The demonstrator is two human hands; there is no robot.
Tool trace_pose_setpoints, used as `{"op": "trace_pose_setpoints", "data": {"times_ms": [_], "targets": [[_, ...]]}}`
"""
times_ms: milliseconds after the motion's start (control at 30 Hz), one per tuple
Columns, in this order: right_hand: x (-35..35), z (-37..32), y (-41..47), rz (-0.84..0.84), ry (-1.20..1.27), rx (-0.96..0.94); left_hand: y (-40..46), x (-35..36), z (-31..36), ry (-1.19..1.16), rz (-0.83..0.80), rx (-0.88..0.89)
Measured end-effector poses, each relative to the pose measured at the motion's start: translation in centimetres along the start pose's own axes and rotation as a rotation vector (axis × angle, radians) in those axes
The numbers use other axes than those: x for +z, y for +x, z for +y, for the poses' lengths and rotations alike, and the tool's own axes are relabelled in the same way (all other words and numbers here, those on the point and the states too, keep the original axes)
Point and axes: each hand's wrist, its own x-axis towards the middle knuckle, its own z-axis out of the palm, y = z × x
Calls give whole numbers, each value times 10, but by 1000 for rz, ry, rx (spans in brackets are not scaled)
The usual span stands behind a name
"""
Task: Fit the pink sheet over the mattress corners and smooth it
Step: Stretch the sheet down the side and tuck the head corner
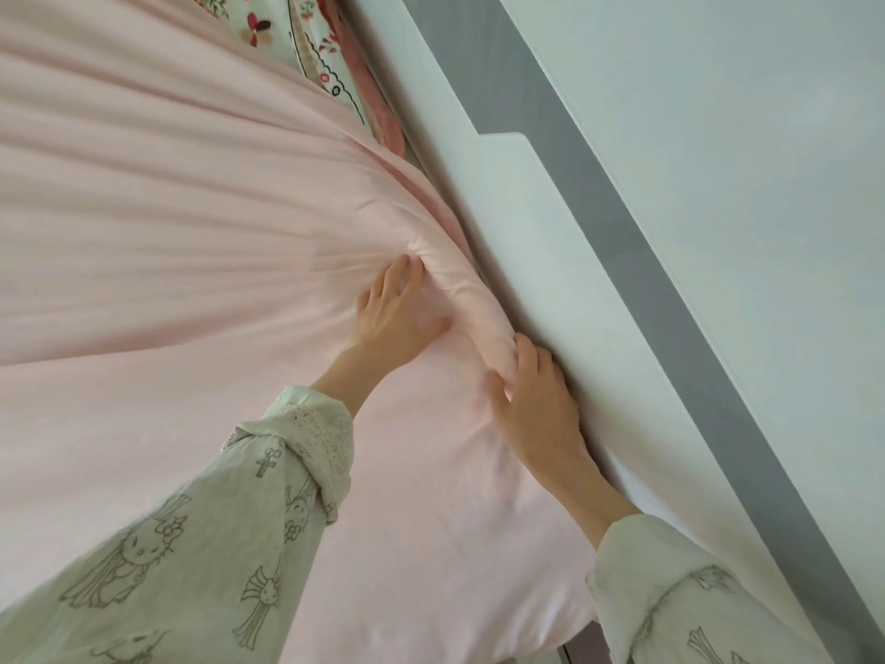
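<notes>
Cartoon-cat printed sleeve (167, 543); left hand (395, 318) flat on pink sheet (143, 208); right hand (536, 400), grip around its rolled edge

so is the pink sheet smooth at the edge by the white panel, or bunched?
Bunched. The pink sheet forms a rolled ridge along the white panel, gripped by the right hand; creases fan out from the left hand.
</notes>
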Motion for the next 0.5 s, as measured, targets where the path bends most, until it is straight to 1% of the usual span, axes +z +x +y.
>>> {"op": "trace_pose_setpoints", "data": {"times_ms": [100, 167, 300, 433, 500], "targets": [[0, -13, 13, 121, -15, -101, -9, -4, -6, -16, 27, 4], [-2, -23, 26, 156, -16, -149, -10, -8, -7, -65, 44, -14], [-13, -38, 49, 65, -114, -148, -9, -15, -3, -145, 93, 12], [-21, -40, 48, 105, -166, -212, -11, -17, -5, -140, 107, -5], [-24, -41, 46, 153, -153, -239, -12, -16, -6, -156, 116, -8]]}}
